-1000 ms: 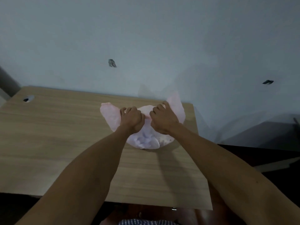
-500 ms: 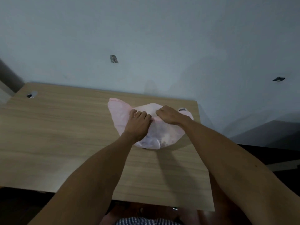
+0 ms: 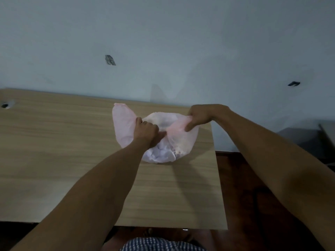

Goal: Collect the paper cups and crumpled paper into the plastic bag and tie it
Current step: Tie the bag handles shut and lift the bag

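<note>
The plastic bag [image 3: 163,142] is pale pink and half transparent. It sits on the wooden bench [image 3: 54,151], close to the bench's far right corner and near the grey wall [image 3: 163,33]. Through the lower part of the bag some white crumpled content shows, but single pieces cannot be told apart.

The left hand [image 3: 146,133] rests on the top middle of the bag. Its grip is closed around gathered plastic there, with the knuckles up. Left of this hand, one handle flap of the bag [image 3: 122,124] stands up loose and wide.

The right hand [image 3: 199,116] is at the right upper side of the bag, higher than the left hand. Its grip is closed on the other handle, which is stretched into a tight pink band [image 3: 176,126] running from the right hand down toward the left hand. The two hands are apart, and the band lies between them.

A small round hole [image 3: 6,105] is in the bench far to the left of the bag. Right of the bench, a dark reddish floor [image 3: 244,196] is visible.
</note>
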Demonstrator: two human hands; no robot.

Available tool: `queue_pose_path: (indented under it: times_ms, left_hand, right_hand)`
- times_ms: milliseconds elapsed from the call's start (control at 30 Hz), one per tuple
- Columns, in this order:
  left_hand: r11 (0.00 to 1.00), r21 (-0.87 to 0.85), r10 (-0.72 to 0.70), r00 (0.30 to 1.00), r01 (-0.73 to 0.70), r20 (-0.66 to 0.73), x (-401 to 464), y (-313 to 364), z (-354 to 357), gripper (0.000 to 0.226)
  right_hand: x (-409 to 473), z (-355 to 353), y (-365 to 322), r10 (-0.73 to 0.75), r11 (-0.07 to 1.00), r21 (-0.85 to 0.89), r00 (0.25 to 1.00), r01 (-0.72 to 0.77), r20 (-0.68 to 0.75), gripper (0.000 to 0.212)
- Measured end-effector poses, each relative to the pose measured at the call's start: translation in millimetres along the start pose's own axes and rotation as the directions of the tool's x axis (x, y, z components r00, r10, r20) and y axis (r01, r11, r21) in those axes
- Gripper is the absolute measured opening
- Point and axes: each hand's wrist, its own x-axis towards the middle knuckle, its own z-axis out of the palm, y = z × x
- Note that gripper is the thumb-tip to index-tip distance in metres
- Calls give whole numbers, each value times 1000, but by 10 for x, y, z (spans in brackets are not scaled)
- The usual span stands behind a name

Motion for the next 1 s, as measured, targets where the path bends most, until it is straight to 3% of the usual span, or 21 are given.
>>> queue_pose_path:
  times_ms: [67, 133, 200, 300, 333, 367, 433, 467, 567, 700, 800, 867, 933, 1000]
  left_hand:
    - [1000, -18, -25, 999, 26, 27, 39, 61, 1, 65]
    - [998, -31, -48, 998, 49, 32, 55, 104, -5, 61]
    - [998, -11, -53, 998, 54, 30, 39, 117, -5, 60]
    - [998, -46, -42, 999, 41, -8, -17, 110, 23, 60]
    - [997, -67, -33, 999, 31, -19, -51, 96, 39, 60]
    - [997, -74, -15, 999, 13, -35, -94, 75, 59, 60]
    - [997, -62, 40, 993, -47, -111, -214, 9, 105, 54]
    - [995, -67, 67, 981, -80, -182, -279, -38, 127, 47]
    - [989, -98, 59, 900, -112, -433, -457, -262, 169, 40]
    - [982, -171, -160, 830, 79, -534, -679, -669, 160, 71]
    - [850, -435, -486, 761, 297, -430, -814, -869, 160, 104]
    - [598, -704, -669, 723, 384, -174, -854, -933, 192, 130]
    - [344, -845, -658, 747, 409, 93, -873, -953, 261, 144]
    - [277, -881, -554, 813, 384, 180, -885, -905, 326, 139]
  right_hand:
    - [-24, 117, -115, -51, 943, 319, 990, 92, -134, 48]
    - [-16, 294, -265, -48, 768, 614, 973, 179, -224, 50]
    - [41, 520, -413, 25, 599, 769, 954, 225, -299, 30]
    - [151, 755, -617, 201, 424, 874, 916, 238, -347, 25]
    - [192, 802, -675, 234, 425, 878, 911, 219, -341, 27]
    - [245, 838, -717, 250, 503, 846, 907, 178, -340, 33]
    - [341, 915, -784, 225, 817, 575, 888, 53, -401, 50]
    - [378, 954, -819, 189, 908, 418, 878, 15, -441, 55]
    - [463, 1064, -912, 139, 974, 225, 862, -29, -487, 67]
    - [513, 1162, -1001, 118, 993, 70, 831, -96, -543, 85]
    - [506, 1187, -1038, 111, 992, 10, 823, -126, -557, 87]
    - [508, 1207, -1062, 113, 990, -9, 820, -142, -561, 84]
    - [508, 1221, -1079, 110, 989, -24, 818, -149, -565, 85]
    - [504, 1239, -1073, 115, 987, -28, 809, -160, -576, 90]
